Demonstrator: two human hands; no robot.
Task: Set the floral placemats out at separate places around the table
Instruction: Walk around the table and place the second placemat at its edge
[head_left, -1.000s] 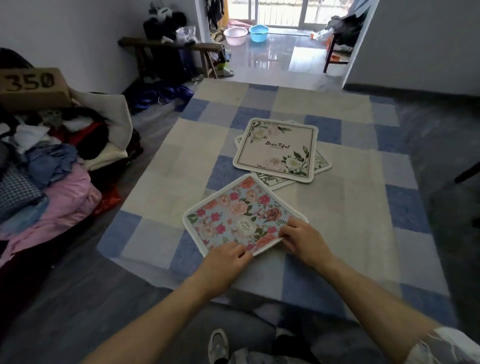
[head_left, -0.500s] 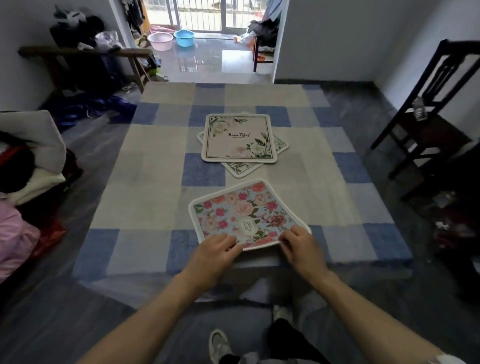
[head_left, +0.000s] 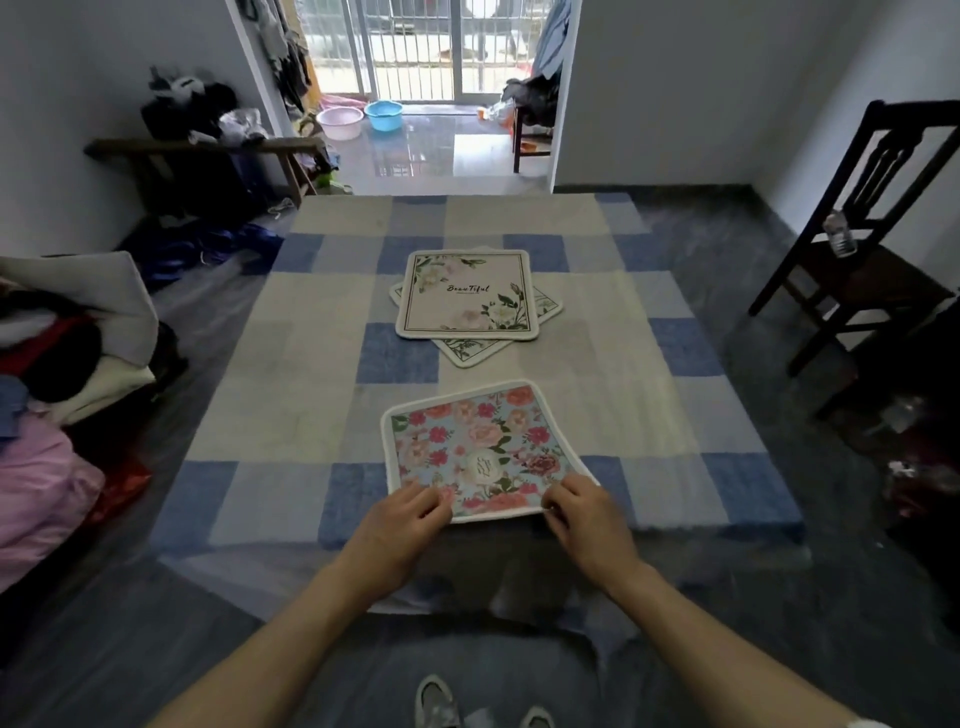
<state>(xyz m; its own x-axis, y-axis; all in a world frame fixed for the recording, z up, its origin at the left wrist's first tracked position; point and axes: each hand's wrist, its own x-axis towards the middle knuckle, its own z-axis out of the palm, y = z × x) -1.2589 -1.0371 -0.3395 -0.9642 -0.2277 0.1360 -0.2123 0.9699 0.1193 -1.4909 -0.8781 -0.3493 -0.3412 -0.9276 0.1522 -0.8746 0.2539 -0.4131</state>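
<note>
A blue placemat with pink roses (head_left: 480, 449) lies at the near edge of the table, slightly skewed. My left hand (head_left: 402, 525) pinches its near left corner and my right hand (head_left: 584, 512) pinches its near right corner. In the table's middle a cream placemat printed "Beautiful" (head_left: 467, 295) lies on top of another cream floral placemat (head_left: 475, 351), which is turned diagonally and mostly covered.
The table wears a blue and beige checked cloth (head_left: 291, 415). A dark wooden chair (head_left: 867, 234) with a bottle stands at the right. Piled clothes (head_left: 47, 415) lie at the left, a bench (head_left: 208, 156) at the back left.
The view has swung right and squared up to the table. The rose placemat has turned a little toward straight, still at the near edge with both hands on its near corners.
</note>
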